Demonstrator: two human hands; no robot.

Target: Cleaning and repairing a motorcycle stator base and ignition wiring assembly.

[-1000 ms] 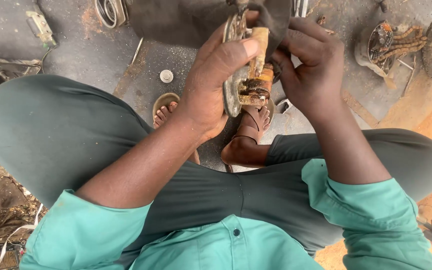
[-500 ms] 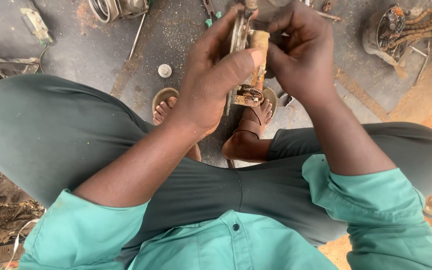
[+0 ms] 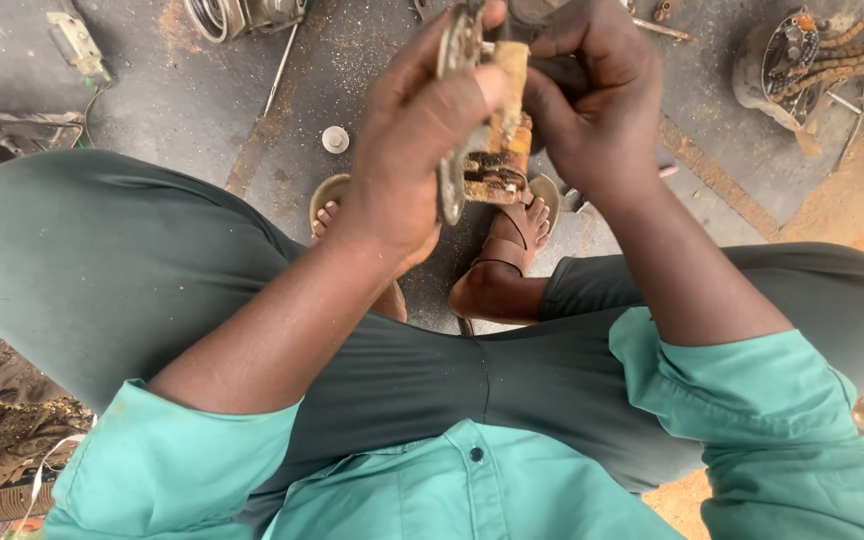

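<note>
Rusty metal part, worn, held above the lap at 12 o'clock. Left hand wraps it; right hand pinches its top. Advice: keep 2 grips firm. Beyond: sandalled foot, white cap, chain heap at 2 o'clock.

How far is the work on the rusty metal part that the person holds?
Done: nothing clearly finished; the rusty metal part looks dirty. In hand: the left hand grips it, and the right hand works at its top. Left: a small round cap lies unused on the ground.
</note>
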